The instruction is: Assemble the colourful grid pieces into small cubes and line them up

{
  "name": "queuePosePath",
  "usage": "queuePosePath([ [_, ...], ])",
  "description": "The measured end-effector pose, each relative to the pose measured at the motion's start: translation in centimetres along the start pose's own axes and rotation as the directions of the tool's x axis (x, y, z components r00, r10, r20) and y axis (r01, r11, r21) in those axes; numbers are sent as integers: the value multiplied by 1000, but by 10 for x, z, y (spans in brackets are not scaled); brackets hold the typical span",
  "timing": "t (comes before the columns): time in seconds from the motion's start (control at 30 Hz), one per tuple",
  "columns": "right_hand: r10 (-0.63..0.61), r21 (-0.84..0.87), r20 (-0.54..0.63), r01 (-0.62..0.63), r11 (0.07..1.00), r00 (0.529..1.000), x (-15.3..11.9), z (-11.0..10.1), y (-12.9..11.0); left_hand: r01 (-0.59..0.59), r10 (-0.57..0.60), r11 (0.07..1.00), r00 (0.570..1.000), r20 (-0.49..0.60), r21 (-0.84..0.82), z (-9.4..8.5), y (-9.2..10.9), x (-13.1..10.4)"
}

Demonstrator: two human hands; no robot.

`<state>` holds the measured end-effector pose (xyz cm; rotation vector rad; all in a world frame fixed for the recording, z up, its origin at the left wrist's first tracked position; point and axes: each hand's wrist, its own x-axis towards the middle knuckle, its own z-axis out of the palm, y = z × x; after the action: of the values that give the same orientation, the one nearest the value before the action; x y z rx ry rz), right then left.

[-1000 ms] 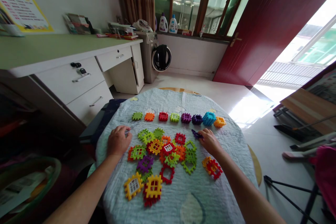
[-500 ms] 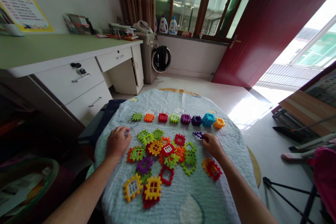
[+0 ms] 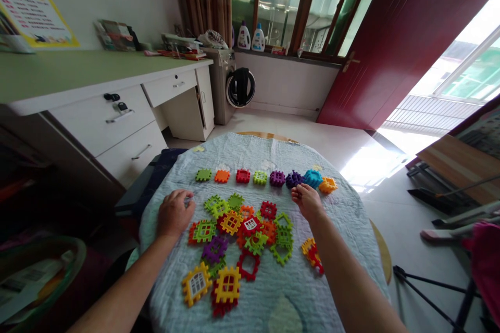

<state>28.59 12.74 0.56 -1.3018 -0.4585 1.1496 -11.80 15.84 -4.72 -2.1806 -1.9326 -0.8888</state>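
My right hand (image 3: 307,201) is just in front of the dark purple stack of toy building pieces (image 3: 294,179), its fingers drawn together. No piece shows between them. A jagged dark purple piece lies tilted on top of that stack. On the cloth at the left rests my left hand (image 3: 175,213), with curled fingers. A small greyish bit (image 3: 189,199) shows at its fingertips, too small to name. Between the hands lies a loose heap of notched pieces, among them a yellow window piece (image 3: 231,222), a purple piece (image 3: 215,248) and a red frame (image 3: 248,264).
Across the far side runs a row of pieces sorted by colour, from a green piece (image 3: 203,175) to a blue stack (image 3: 313,178) and an orange-yellow stack (image 3: 328,184). A yellow and red pair (image 3: 312,254) lies beside my right forearm. The round table has a pale cloth (image 3: 328,302).
My right hand has moved up and slightly left, bringing the dark purple piece onto the dark purple stack, and the piece has left its fingers. My left hand has barely moved.
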Motion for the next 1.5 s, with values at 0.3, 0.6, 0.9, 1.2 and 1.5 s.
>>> queuePosePath([
  [0.3,54,109,-111,-41,993,992,15,8,10,13,-13,1000,1000,8,-5,-2,2,0],
  [0.6,86,14,-151,-84,996,985,21,7,15,36,-36,999,999,14,-2,-5,5,0],
  [0.9,-66,-267,-224,4,964,972,-8,-45,2,41,-40,999,999,25,-13,-5,6,0],
  [1.2,-533,-959,248,283,-18,809,-13,-136,21,83,-82,997,995,51,-10,-11,15,0],
  [1.5,-527,-968,251,200,-153,812,-16,-131,26,100,-98,995,993,59,-28,-13,16,-1],
])
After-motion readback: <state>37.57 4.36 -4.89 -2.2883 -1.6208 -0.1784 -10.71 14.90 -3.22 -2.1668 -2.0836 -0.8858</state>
